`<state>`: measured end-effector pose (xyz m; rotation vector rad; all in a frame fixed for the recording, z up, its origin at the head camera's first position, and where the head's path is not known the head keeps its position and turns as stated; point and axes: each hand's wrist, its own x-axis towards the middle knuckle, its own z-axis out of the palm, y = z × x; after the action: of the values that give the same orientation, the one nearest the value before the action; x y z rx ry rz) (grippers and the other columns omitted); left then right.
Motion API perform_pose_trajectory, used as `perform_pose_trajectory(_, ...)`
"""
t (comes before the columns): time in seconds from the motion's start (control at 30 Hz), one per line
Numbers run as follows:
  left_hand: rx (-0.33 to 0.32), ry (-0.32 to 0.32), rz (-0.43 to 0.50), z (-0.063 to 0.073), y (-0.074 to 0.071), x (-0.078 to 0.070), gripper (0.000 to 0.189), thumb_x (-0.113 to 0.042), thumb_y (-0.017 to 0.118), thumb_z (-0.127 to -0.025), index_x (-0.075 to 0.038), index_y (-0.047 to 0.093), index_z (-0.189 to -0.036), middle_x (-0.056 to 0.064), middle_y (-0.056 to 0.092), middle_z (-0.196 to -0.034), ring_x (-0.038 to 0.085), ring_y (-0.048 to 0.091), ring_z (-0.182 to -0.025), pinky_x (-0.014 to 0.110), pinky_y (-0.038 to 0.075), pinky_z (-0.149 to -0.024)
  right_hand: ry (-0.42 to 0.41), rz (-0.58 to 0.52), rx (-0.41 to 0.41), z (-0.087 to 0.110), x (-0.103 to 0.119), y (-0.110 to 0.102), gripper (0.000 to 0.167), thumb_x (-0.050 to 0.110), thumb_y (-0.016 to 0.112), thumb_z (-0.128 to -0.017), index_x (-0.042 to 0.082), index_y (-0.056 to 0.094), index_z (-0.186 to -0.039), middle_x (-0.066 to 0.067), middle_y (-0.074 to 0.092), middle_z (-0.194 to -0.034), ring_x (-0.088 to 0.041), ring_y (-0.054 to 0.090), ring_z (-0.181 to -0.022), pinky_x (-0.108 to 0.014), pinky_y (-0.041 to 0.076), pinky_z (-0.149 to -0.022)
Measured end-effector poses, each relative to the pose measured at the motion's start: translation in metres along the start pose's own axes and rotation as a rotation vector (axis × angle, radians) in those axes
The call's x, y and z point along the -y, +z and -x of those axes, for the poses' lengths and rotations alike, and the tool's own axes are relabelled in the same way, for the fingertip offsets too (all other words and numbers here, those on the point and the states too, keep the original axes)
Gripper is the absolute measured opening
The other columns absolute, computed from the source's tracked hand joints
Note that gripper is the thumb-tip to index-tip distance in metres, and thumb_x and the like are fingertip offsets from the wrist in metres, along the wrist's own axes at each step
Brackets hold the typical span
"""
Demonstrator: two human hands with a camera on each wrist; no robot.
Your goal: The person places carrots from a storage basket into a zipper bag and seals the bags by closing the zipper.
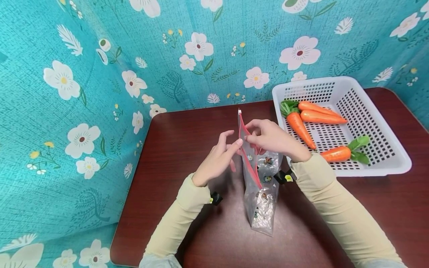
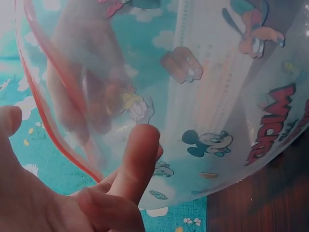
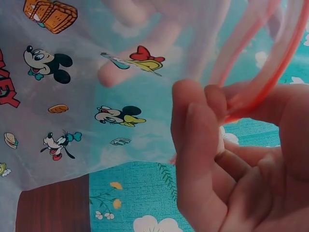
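Observation:
A clear zip bag with a red-edged mouth and cartoon prints stands partly open above the table. My right hand pinches the red rim between thumb and fingertips. On the other side of the mouth, my left hand has its thumb at the rim, with a fingertip showing just behind it. The left index finger stays raised, apart from the bag. Through the clear plastic, fingers of the left hand appear blurred. Nothing else can be made out inside the bag.
A white perforated basket stands at the right, close to my right forearm. Several carrots lie in it, some with green tops. The dark red table runs back to a teal flowered cloth.

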<state>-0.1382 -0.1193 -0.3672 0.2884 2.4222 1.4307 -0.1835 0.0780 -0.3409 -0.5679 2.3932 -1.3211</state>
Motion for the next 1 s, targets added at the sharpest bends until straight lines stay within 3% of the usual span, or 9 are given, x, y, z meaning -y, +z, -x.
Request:
perform_pose_trajectory(0.33,0.008,-0.03,-0.013,-0.0016,0.0003,-0.0036,0.072,-0.048,0.054,-0.094,-0.026,0.012,-0.148,0.003,0.068,-0.076,0.025,0.067,-0.058,0.033,0.045,-0.083,-0.036,0.031,0.001,-0.0029,-0.0025,0.0032,0.033,0.012,0.058,-0.091,0.001,0.056,-0.122,-0.012,0.064,-0.073,-0.021,0.063,-0.055,-0.034,0.055,-0.054)
perform_pose_trajectory(0.5,0.013,-0.011,0.016,-0.0018,-0.0005,-0.0004,0.066,-0.033,0.053,-0.096,-0.025,0.013,-0.148,0.001,0.071,-0.089,0.024,0.065,-0.054,0.037,0.045,-0.089,-0.042,0.052,-0.003,-0.004,-0.004,0.0038,0.032,0.012,0.059,-0.091,0.002,0.057,-0.121,-0.009,0.062,-0.07,-0.021,0.061,-0.054,-0.034,0.055,-0.054)
perform_pose_trajectory(0.63,-0.012,-0.004,0.04,-0.001,-0.0015,0.0,0.066,-0.022,0.048,-0.093,-0.029,0.013,-0.148,0.001,0.072,-0.091,0.025,0.064,-0.052,0.036,0.048,-0.084,-0.05,0.083,-0.007,-0.0033,-0.0015,0.0043,0.032,0.011,0.058,-0.09,0.002,0.057,-0.121,-0.008,0.062,-0.068,-0.019,0.059,-0.053,-0.033,0.054,-0.054)
perform_pose_trajectory(0.77,-0.03,0.047,-0.014,-0.001,-0.0032,0.0,0.056,-0.015,0.042,-0.089,-0.029,0.034,-0.143,0.0,0.074,-0.085,0.023,0.063,-0.049,0.033,0.051,-0.073,-0.067,0.142,-0.012,-0.0016,0.0021,0.0042,0.032,0.009,0.055,-0.088,0.003,0.057,-0.12,-0.005,0.061,-0.066,-0.017,0.057,-0.05,-0.032,0.051,-0.053)
perform_pose_trajectory(0.87,-0.006,0.08,-0.081,-0.0012,-0.0049,0.0009,0.041,-0.013,0.04,-0.089,-0.023,0.057,-0.124,-0.001,0.073,-0.083,0.02,0.062,-0.05,0.032,0.052,-0.066,-0.074,0.171,-0.012,-0.0001,0.003,0.0028,0.033,0.009,0.053,-0.088,0.003,0.058,-0.12,-0.004,0.059,-0.064,-0.016,0.055,-0.048,-0.032,0.049,-0.053)
perform_pose_trajectory(1.0,0.036,0.086,-0.16,-0.0014,-0.0068,0.0034,0.033,-0.012,0.041,-0.088,-0.013,0.069,-0.105,0.001,0.073,-0.083,0.018,0.061,-0.051,0.03,0.052,-0.063,-0.06,0.177,-0.025,0.0019,0.0034,-0.0009,0.032,0.01,0.051,-0.09,0.003,0.059,-0.12,-0.004,0.059,-0.064,-0.017,0.054,-0.048,-0.032,0.048,-0.052)
